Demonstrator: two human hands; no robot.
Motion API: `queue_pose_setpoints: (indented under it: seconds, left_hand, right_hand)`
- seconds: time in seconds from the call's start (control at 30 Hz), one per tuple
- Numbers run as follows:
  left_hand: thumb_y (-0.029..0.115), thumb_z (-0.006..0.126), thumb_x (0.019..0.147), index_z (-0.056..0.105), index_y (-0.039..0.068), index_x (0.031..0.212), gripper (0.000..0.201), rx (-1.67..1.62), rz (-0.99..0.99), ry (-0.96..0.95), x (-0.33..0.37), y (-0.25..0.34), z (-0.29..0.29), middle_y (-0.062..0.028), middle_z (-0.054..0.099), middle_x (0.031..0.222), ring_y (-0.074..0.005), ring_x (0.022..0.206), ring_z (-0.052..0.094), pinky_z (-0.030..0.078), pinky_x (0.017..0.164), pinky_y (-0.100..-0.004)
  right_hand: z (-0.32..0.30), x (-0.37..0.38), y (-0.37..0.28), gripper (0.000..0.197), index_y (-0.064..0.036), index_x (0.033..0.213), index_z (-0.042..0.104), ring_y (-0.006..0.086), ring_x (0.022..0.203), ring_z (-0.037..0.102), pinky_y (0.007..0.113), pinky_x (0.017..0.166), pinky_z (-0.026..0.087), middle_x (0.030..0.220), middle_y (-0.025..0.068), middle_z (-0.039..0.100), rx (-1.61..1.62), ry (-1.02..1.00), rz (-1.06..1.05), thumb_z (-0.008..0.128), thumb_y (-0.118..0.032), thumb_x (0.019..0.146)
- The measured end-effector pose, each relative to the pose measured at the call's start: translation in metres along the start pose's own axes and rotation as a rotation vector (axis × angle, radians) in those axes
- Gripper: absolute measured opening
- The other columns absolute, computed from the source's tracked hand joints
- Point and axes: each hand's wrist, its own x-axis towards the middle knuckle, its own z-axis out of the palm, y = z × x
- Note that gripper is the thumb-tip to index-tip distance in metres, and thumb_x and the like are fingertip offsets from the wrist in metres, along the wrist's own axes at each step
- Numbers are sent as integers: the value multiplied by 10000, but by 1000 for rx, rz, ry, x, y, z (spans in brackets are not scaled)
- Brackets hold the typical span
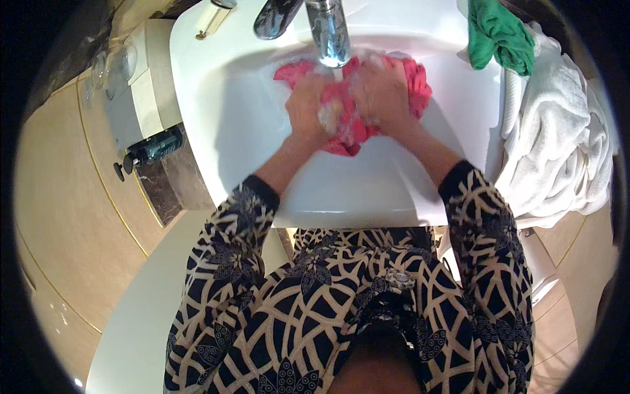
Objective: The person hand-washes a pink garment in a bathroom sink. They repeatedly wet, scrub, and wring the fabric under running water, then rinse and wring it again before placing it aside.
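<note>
White sink (341, 190) spreads out below both hands. Bunched between and beneath them is a wet, sudsy red cloth (353, 134), with the left hand (307, 104) and right hand (382, 95) each grasping part of it, though foam and blur hide finger detail. Just beyond the hands, a chrome faucet (328, 33) runs water between them. Right of the right hand lie a green cloth (502, 39) and rumpled white towel (558, 131); left of the left hand, a dark pump bottle (157, 148).

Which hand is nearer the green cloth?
Right. The right hand, on the red cloth in the sink, is left of the green cloth; the left hand, on the same red cloth, is farther left.
</note>
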Motion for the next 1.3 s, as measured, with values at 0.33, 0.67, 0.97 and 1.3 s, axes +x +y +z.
queue_pose_setpoints:
  seconds: [0.33, 0.67, 0.97, 1.3]
  left_hand:
    - [328, 503, 739, 521, 60, 1104, 452, -77, -348, 116, 30, -16, -15, -227, 518, 1082, -362, 1003, 490, 381, 871, -411]
    - [381, 626, 724, 122, -13, 1357, 900, -1236, -725, -182, 20, -35, -52, -173, 348, 1298, -262, 1179, 380, 352, 953, -373]
    - [431, 667, 623, 480, 144, 1192, 665, 411, -77, -314, -7, 59, -38, -198, 369, 1261, -366, 1182, 350, 365, 874, -478]
    - [315, 627, 635, 591, 58, 910, 378, 566, -273, -311, 20, 59, 9, -150, 546, 983, -322, 949, 500, 367, 737, -440]
  right_hand:
    - [-8, 34, 27, 460, -122, 901, 649, 342, 765, 601, 427, 684, 476, 793, 150, 632, 233, 22, 321, 424, -512, 807]
    - [-28, 44, -23, 684, -42, 996, 598, 309, 960, 558, 402, 808, 410, 999, 177, 597, 316, -345, 77, 506, -641, 678]
    - [-40, -68, -10, 483, -75, 1028, 549, 267, 1125, 419, 473, 910, 275, 1159, 127, 501, 191, -3, -226, 660, -364, 657]
    - [-6, -37, 16, 324, -79, 901, 574, 299, 945, 500, 463, 834, 341, 948, 139, 551, 272, -17, -15, 588, -292, 658]
